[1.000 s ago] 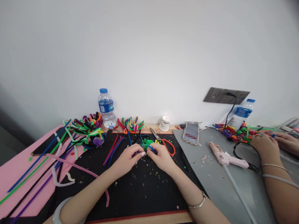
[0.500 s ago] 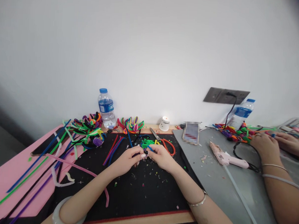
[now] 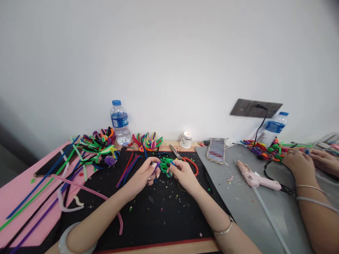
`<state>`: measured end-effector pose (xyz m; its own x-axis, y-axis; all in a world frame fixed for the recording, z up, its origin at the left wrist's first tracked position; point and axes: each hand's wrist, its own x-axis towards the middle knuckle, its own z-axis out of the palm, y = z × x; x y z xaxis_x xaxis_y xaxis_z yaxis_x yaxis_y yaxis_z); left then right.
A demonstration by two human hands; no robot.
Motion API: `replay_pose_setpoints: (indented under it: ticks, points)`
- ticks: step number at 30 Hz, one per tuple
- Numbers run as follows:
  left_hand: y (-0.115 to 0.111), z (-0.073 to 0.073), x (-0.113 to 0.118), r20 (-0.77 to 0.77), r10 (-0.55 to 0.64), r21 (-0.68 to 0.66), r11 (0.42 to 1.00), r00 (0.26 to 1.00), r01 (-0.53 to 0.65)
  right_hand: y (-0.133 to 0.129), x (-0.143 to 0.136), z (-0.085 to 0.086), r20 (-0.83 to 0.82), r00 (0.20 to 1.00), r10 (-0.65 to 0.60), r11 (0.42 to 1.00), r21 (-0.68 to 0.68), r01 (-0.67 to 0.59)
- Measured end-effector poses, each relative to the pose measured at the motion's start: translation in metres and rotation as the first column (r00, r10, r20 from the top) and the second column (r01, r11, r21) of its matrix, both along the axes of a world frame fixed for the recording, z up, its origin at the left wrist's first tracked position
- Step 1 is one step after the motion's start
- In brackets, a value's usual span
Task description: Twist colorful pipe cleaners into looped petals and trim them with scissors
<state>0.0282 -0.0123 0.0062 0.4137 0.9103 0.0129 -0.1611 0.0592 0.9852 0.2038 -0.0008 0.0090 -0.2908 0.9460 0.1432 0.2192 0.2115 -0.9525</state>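
Observation:
My left hand (image 3: 145, 177) is closed in a pinch over the black mat (image 3: 154, 223), with a short bit of purple pipe cleaner (image 3: 157, 165) showing at its fingertips. To its right my right hand (image 3: 185, 177) also pinches, its thumb and finger beside a cluster of green pipe cleaner pieces (image 3: 164, 165); what sits in that pinch is too small to make out. The two hands are a short way apart. Behind the right hand lie scissors (image 3: 195, 163) with orange handles. Red, purple and blue pipe cleaners (image 3: 127, 171) rest left of my left hand.
Long pipe cleaners (image 3: 40, 187) cross a pink sheet (image 3: 3, 209) and a phone (image 3: 51, 165) at left. Colourful bundles (image 3: 148, 141), a water bottle (image 3: 120, 123) and a white cup (image 3: 185, 140) line the wall. Rightward are a glue gun (image 3: 258, 179) and a co-worker's hands (image 3: 299, 164).
My hands have moved apart from each other, the left one slightly leftward and up. The purple bit now shows at the left fingertips, and more of the green cluster is visible between the hands.

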Motion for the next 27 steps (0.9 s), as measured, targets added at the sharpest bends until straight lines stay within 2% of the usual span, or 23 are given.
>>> replay_pose_setpoints:
  ticks: [4,9,11,14,16,19,22,27]
  points:
    - [-0.002,0.005,-0.001,0.145,0.023,-0.093,0.996,0.989,-0.009,-0.001,-0.001,-0.001,0.062,0.998,0.009,0.998,0.069,-0.013]
    - [-0.003,0.009,0.002,0.264,0.052,-0.134,0.991,0.963,-0.017,-0.006,-0.004,0.004,0.189,0.982,0.009,0.982,0.185,-0.045]
    - [-0.002,0.008,0.002,0.279,0.068,-0.133,0.991,0.958,-0.032,-0.008,-0.004,0.007,0.220,0.975,-0.001,0.977,0.210,-0.047]
    - [-0.001,0.008,0.001,0.244,0.142,-0.103,0.987,0.959,-0.120,-0.009,-0.004,0.011,0.226,0.973,-0.036,0.972,0.235,-0.019]
    - [0.000,0.009,-0.001,0.212,0.207,-0.068,0.978,0.955,-0.197,-0.010,-0.005,0.011,0.213,0.976,-0.051,0.973,0.230,0.001]
    - [-0.001,0.011,0.000,0.189,0.270,-0.037,0.963,0.944,-0.267,-0.012,-0.008,0.007,0.171,0.985,-0.011,0.984,0.176,-0.020]
    - [-0.001,0.010,0.003,0.195,0.258,-0.045,0.966,0.946,-0.254,-0.015,-0.013,0.003,0.121,0.993,0.016,0.992,0.125,-0.031]
    - [0.000,0.003,0.005,0.200,0.248,-0.032,0.968,0.948,-0.247,-0.016,-0.015,0.002,0.051,0.999,-0.013,0.997,0.078,0.009]
